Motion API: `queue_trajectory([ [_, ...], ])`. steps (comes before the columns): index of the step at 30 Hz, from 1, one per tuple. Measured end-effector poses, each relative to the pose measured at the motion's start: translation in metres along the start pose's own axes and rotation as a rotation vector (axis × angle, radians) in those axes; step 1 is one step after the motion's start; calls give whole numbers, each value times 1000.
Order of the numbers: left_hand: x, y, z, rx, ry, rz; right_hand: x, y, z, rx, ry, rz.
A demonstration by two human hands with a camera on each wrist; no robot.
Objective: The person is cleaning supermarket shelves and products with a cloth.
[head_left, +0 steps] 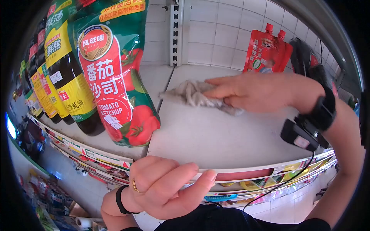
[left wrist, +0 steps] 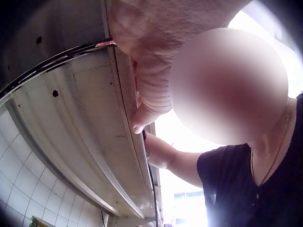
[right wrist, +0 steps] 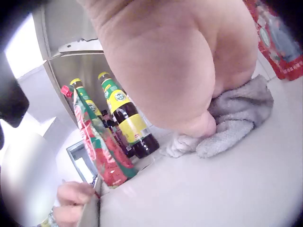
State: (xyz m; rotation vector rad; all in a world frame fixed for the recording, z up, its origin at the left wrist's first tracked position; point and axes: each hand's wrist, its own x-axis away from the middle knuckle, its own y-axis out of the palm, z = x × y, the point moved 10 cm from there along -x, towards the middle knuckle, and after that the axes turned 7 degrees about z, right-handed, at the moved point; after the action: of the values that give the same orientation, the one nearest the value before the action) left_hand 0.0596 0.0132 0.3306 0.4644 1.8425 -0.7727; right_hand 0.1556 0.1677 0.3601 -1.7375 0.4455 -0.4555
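Press the grey rag [head_left: 192,94], bunched at 12 o'clock on the white shelf [head_left: 216,138], under the right hand [head_left: 258,92] with fingers flat, stopping short of the tomato ketchup pouch [head_left: 115,77] at 10 o'clock, bracing with the left hand [head_left: 165,184], fingers curled on the shelf lip at 6 o'clock.

Cloth [head_left: 190,94]: grey-white, terry-like, crumpled into bunched folds. Lies on white shelf [head_left: 216,142], toward rear middle, right part pinned under flat right hand [head_left: 254,92], loose end trailing left near panel seam. Shelf: level, matte white, front lip gripped by left hand [head_left: 162,184].
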Motion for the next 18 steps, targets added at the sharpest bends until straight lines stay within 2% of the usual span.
queue_trajectory([
  [2, -1, 0, -1, 42, 28, 70, -23, -3, 14, 64, 16, -1],
  [4, -1, -5, 1, 84, 55, 140, -43, 1, 32, 334, 141, -75],
  [8, -1, -4, 0, 90, 51, 125, -59, 3, 23, 279, 292, -103],
  [10, -1, -6, 2, 100, 53, 122, -68, 8, 6, 295, 82, -23],
  [12, 3, 2, 0, -15, -5, -1, -61, 10, -5, 269, 36, -7],
  [13, 4, 2, 0, -15, -9, 2, -57, 9, -19, 245, -15, 10],
  [15, 5, 1, -1, -17, -10, 10, -48, 10, -32, 248, 41, -35],
  [18, 4, 1, -1, -25, -2, 12, -38, 16, -44, 281, 0, -21],
])
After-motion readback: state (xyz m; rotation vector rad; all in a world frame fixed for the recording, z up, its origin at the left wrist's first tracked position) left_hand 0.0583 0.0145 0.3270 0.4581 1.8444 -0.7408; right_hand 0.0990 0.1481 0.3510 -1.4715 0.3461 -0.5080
